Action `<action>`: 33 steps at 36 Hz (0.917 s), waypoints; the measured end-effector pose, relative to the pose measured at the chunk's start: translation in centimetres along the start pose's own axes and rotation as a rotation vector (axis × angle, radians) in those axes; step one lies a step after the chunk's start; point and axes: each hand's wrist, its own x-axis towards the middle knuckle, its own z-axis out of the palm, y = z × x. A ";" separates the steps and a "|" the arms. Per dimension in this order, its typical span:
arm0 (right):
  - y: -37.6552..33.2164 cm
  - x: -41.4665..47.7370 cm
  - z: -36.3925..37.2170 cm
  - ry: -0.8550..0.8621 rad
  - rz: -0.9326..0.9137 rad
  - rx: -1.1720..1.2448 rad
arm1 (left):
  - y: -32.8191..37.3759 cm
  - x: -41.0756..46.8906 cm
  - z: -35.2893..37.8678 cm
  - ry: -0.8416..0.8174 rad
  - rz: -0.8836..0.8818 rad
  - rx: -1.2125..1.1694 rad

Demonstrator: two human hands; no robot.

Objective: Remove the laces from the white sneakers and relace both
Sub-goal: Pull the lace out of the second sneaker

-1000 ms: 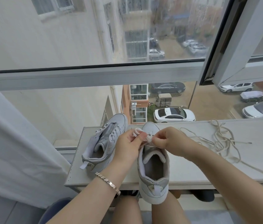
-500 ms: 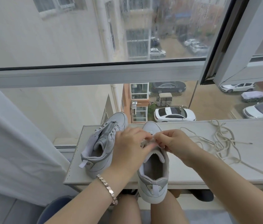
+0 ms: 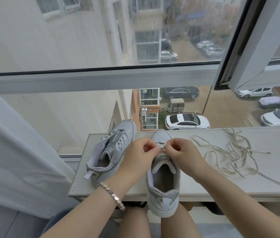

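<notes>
Two white sneakers sit on a pale surface (image 3: 204,179) in front of a rain-streaked window (image 3: 153,48). The nearer sneaker (image 3: 163,184) stands upright with its toe toward the glass. Its heel hangs past the near edge of the surface, above the person's bare knees. Both hands meet over the front of this shoe, close to the toe. The left hand (image 3: 138,156) has its fingers curled and pinches a short stretch of white lace (image 3: 160,146) between thumb and fingertips. The right hand (image 3: 184,152) is curled the same way and pinches the lace from the other side, so the two sets of fingertips almost touch. The lace crosses the lowest eyelets; how far it is threaded is hidden by the fingers. A bracelet (image 3: 113,196) of metal links circles the left wrist.

The second sneaker (image 3: 112,150) lies just left of the left hand, leaning onto its side, toe toward the window and tongue exposed. On the right, well apart from the shoes, a tangle of loose laces (image 3: 232,152) is spread over the surface, one strand trailing toward the near right edge. A white curtain (image 3: 15,152) hangs at the left.
</notes>
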 end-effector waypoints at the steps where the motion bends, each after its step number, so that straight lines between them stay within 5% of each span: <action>1: 0.0 -0.1 0.1 0.003 0.001 0.005 | -0.1 0.0 0.0 0.002 -0.025 -0.038; 7: -0.5 -0.6 0.5 -0.042 -0.026 0.004 | 0.0 0.3 0.3 0.136 0.025 0.044; 13: 0.0 -0.5 0.1 -0.048 -0.026 0.032 | 0.2 0.4 0.0 0.015 0.373 0.426; 20: 0.4 -0.2 0.0 -0.046 0.026 0.087 | 0.7 0.7 0.4 0.017 -0.305 -0.259; 26: 0.3 0.1 0.2 -0.027 0.056 0.111 | 1.2 0.9 -1.3 -0.294 -0.420 -0.711; 30: 0.0 0.2 0.5 -0.043 0.055 0.094 | 0.8 1.0 -1.8 -0.225 -0.253 -0.319; 33: 0.0 0.1 0.6 -0.016 0.044 0.068 | 0.8 1.0 -1.5 -0.016 -0.096 0.065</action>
